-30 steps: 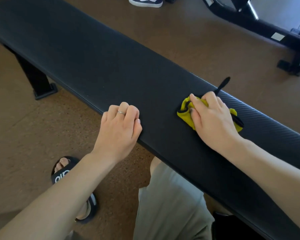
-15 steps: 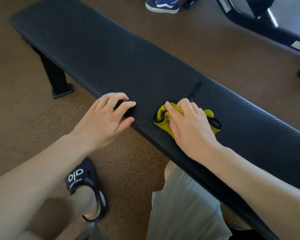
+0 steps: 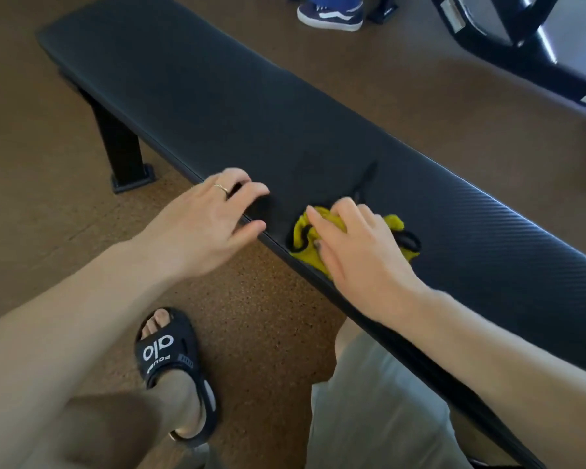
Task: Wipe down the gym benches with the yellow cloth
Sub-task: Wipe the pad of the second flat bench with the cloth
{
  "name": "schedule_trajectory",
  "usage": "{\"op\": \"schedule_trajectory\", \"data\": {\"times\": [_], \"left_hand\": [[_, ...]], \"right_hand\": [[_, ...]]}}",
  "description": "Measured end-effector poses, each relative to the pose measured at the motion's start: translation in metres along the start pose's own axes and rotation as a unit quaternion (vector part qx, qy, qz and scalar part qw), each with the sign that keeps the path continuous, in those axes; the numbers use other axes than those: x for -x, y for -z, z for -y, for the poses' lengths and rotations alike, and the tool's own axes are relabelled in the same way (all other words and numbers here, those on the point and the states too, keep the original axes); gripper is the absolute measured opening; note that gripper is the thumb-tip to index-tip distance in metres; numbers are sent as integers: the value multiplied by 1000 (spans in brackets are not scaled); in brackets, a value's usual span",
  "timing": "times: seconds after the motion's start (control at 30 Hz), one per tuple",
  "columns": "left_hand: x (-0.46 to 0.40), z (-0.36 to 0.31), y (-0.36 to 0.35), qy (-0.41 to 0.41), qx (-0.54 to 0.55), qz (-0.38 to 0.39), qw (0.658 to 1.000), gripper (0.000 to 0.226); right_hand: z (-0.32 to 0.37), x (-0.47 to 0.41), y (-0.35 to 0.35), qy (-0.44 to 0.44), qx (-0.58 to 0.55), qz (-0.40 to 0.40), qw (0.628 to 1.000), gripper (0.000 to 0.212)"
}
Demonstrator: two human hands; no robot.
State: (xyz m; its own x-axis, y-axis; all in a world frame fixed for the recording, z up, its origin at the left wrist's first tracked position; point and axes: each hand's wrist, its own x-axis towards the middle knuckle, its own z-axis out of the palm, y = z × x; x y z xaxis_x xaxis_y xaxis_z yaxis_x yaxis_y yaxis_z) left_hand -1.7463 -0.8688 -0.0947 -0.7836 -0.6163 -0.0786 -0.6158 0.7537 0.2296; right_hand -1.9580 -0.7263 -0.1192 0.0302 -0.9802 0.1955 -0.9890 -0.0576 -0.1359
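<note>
- Two hands work on one bench (image 3: 217,106): the right hand (image 3: 359,252) lies flat on the cloth (image 3: 305,255), fingers fairly straight and close together, pressing it to the pad.
- Left hand (image 3: 203,225) rests at the pad's near edge just beside the cloth, fingers spread and lightly bent, gripping nothing.
- Bunched and yellow with black trim, the cloth sits at the near edge of the bench, about midway along what shows.
- Step in hand, as I judge it: wiping the top of this bench, mid-stroke.
- Next move calls for steady downward pressure while sliding the cloth along the pad toward the far end; the left hand lies in that path and would need to shift.
</note>
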Motion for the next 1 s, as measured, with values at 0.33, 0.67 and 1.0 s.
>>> {"op": "schedule_trajectory", "data": {"times": [0.33, 0.67, 1.0], "left_hand": [[-7, 34, -11, 68, 94, -7, 993, 61], [-20, 55, 0, 72, 168, -2, 983, 39], [-10, 59, 3, 147, 70, -53, 985, 76]], "right_hand": [[23, -110, -28, -11, 4, 12, 1000, 44], [32, 6, -7, 95, 61, 19, 993, 59], [62, -79, -24, 53, 38, 16, 998, 52]]}}
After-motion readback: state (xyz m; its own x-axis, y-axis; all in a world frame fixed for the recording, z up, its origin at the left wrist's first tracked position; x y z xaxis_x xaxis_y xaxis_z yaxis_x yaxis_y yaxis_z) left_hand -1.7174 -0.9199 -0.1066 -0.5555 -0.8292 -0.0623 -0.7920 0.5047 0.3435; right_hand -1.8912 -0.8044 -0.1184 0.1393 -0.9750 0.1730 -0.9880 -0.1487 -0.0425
